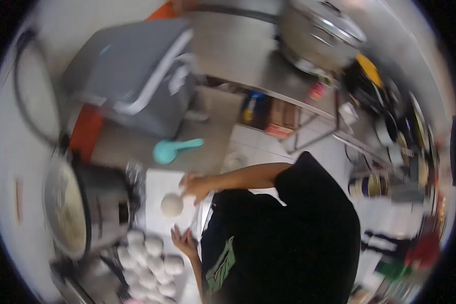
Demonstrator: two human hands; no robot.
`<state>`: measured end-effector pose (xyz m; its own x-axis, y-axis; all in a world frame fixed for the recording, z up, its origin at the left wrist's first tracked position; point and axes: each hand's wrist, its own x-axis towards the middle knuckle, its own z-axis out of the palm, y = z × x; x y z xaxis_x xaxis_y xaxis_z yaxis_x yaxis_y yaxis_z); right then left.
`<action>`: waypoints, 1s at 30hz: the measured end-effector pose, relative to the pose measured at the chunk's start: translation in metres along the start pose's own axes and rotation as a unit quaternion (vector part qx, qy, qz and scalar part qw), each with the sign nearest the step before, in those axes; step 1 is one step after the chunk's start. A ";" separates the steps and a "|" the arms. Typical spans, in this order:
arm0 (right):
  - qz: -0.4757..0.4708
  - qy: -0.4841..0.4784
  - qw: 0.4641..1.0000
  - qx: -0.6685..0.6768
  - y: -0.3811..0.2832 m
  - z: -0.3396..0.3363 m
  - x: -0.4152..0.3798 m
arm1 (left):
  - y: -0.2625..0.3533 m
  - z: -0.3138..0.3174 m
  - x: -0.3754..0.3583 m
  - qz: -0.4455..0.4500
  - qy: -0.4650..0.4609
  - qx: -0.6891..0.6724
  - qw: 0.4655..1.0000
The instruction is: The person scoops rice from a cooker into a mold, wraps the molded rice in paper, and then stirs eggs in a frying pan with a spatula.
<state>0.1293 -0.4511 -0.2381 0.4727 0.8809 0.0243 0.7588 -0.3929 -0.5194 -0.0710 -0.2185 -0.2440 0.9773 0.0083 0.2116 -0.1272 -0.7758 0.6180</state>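
An off-white round ball [172,205] of food, dough or rice by its look, sits on a white board [157,223] in front of me. From above in the head view my right hand [193,186] reaches over the board, its blurred fingers apart at the ball's edge. My left hand [184,241] is at the board's lower side, fingers spread and holding nothing, a short gap from the ball. Several similar white balls [149,266] are heaped beside my left hand. A turquoise scoop [166,152] lies just beyond the board.
At the left stands a large dark pot [104,202] with pale contents. Behind the scoop is a grey lidded box [131,71]. A big metal pot [316,35] rests on the steel table [233,50]. Another person [423,251] is at the far right.
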 end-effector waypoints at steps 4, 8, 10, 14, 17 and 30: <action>-0.020 0.058 0.998 -0.033 -0.011 -0.019 -0.013 | -0.011 -0.008 0.002 -0.111 -0.009 -0.231 0.967; 0.035 0.160 0.986 -0.013 0.004 -0.025 -0.002 | 0.019 -0.028 0.018 -0.256 0.029 -0.302 0.918; 0.015 0.170 0.983 0.062 0.008 -0.026 0.002 | 0.033 -0.027 0.021 -0.203 0.059 -0.224 0.951; -0.066 0.168 0.978 0.107 0.017 -0.017 0.001 | 0.036 -0.005 0.013 -0.080 0.090 -0.081 0.989; -0.180 0.242 0.942 0.144 0.026 -0.003 -0.027 | -0.022 0.032 -0.032 -0.113 0.093 -0.091 0.985; -0.118 0.051 0.988 0.087 -0.006 -0.024 -0.069 | 0.047 -0.014 -0.041 -0.240 0.136 -0.121 0.954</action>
<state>0.1027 -0.5157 -0.2164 0.3418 0.9075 0.2441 0.7692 -0.1210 -0.6274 -0.1199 -0.2459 -0.2131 0.8570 0.5145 0.0274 0.2572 -0.4734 0.8425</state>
